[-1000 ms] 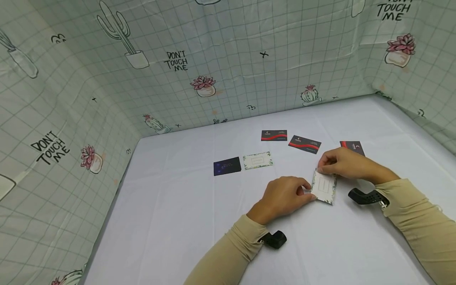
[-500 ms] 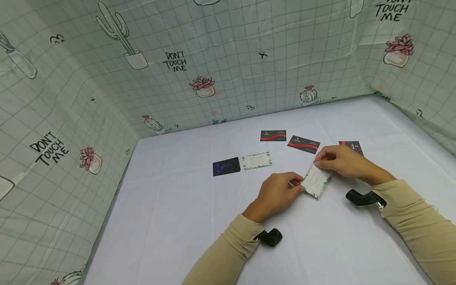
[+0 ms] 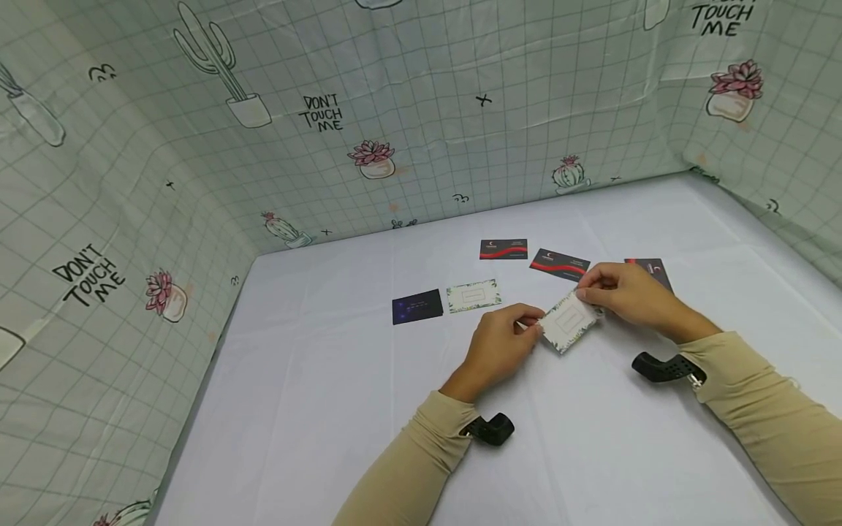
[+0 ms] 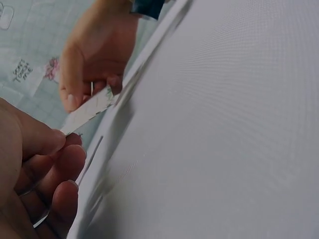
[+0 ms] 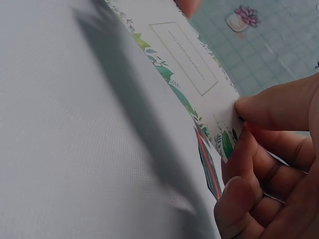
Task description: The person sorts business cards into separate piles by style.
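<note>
Between my two hands is a white business card (image 3: 567,321) with a green leaf border, tilted and lifted off the table. My left hand (image 3: 498,343) pinches its near-left end between thumb and forefinger. At the opposite end, my right hand (image 3: 625,296) pinches a corner with thumb and fingers. The right wrist view shows a printed frame on the card (image 5: 187,55) and its shadow on the cloth below. A similar leaf-bordered card (image 3: 473,296) lies flat left of my hands, beside a dark blue card (image 3: 417,307).
Black cards with red stripes lie toward the back: one card (image 3: 503,249) on the left, a middle card (image 3: 559,264), and a third card (image 3: 650,272) partly behind my right hand. The white-covered table (image 3: 316,409) meets patterned cloth walls (image 3: 421,131) at its edges.
Both hands have moved left and slightly away from me with the white card. The card has turned from nearly upright in view to a diagonal slant. The cards on the table stay put.
</note>
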`<state>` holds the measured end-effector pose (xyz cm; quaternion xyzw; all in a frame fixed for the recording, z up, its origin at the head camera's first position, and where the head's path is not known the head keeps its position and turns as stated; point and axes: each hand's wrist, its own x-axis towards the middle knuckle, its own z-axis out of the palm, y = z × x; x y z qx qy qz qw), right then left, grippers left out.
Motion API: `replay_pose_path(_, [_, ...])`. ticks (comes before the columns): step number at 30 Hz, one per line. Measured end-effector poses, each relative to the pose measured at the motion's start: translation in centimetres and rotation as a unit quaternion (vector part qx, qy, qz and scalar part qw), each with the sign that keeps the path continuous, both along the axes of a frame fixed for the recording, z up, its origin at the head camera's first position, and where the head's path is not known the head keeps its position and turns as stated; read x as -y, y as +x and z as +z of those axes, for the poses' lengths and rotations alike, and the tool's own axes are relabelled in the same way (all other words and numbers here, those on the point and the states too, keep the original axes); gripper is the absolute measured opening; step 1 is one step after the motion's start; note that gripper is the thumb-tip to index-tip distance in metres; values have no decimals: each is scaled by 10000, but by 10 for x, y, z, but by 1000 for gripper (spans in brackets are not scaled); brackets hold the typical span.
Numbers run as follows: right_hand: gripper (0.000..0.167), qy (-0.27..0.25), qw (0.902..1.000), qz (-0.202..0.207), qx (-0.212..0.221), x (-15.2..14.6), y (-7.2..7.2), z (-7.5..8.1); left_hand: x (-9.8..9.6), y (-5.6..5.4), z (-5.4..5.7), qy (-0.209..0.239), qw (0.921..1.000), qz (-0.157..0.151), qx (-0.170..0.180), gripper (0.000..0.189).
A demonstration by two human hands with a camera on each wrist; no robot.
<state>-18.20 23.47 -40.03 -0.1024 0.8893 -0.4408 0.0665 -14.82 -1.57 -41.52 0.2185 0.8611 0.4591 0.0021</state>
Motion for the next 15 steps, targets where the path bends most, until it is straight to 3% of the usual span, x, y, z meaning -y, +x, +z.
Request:
replay_pose_path(10, [21, -324, 9994, 37, 89, 0, -1, 0, 0, -3, -2, 707, 9961, 2, 520, 20])
replay_pose_path(15, [22, -478, 9988, -20, -28, -2, -2, -2, -1, -4, -1, 883, 9946, 73, 531, 21])
